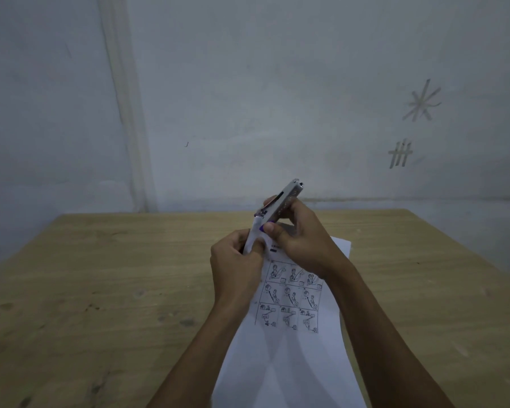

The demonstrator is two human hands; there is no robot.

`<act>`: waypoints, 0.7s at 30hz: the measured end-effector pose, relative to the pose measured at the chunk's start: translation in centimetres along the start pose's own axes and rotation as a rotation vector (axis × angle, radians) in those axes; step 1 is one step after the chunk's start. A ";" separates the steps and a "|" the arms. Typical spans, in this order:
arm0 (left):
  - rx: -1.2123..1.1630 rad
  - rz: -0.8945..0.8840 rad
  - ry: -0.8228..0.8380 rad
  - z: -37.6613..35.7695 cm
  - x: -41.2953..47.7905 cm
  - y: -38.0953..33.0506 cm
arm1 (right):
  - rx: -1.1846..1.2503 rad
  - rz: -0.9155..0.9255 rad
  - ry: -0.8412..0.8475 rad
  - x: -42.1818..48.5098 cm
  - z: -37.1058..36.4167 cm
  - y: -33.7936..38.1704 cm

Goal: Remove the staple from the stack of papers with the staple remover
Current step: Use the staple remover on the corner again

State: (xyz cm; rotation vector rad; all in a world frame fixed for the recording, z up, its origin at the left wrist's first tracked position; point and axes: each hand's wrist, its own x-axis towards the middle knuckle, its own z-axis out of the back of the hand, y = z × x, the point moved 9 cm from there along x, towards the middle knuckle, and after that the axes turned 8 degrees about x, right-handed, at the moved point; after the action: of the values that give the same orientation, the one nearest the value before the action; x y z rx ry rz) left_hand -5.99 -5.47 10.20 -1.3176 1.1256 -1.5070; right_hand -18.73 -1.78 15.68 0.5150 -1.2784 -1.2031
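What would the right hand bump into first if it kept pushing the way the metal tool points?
Probably the lifted corner of the papers, pinched by the left hand. The right hand aims the staple remover there.

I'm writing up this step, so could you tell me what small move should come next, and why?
Probably lever the remover gently up and away: its tip sits at the papers' lifted corner, which the left hand pinches, while the right hand grips the tool. The staple itself is hidden.

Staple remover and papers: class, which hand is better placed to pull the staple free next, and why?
The right hand: it already holds the staple remover, whose tip meets the raised corner of the papers. The left hand is pinching that corner, steadying it.
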 end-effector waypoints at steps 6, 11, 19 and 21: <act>0.025 0.015 -0.009 0.5 0.2 1.3 | 0.099 0.034 -0.175 -1.0 2.3 0.1; 0.039 0.017 0.007 0.2 0.1 3.0 | 0.057 -0.105 -0.205 -4.3 4.4 -2.9; 0.064 -0.020 -0.002 -1.2 -1.1 6.2 | -0.302 -0.357 -0.456 -12.9 10.0 -9.0; 0.070 -0.033 -0.012 -1.4 -1.3 7.0 | -0.391 -0.417 -0.510 -14.9 11.0 -9.9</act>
State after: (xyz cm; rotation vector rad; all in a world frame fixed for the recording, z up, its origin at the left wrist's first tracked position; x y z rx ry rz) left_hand -7.03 -5.88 3.08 -1.3016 1.0391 -1.5466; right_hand -30.19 11.21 3.80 0.1891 -1.3390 -1.9765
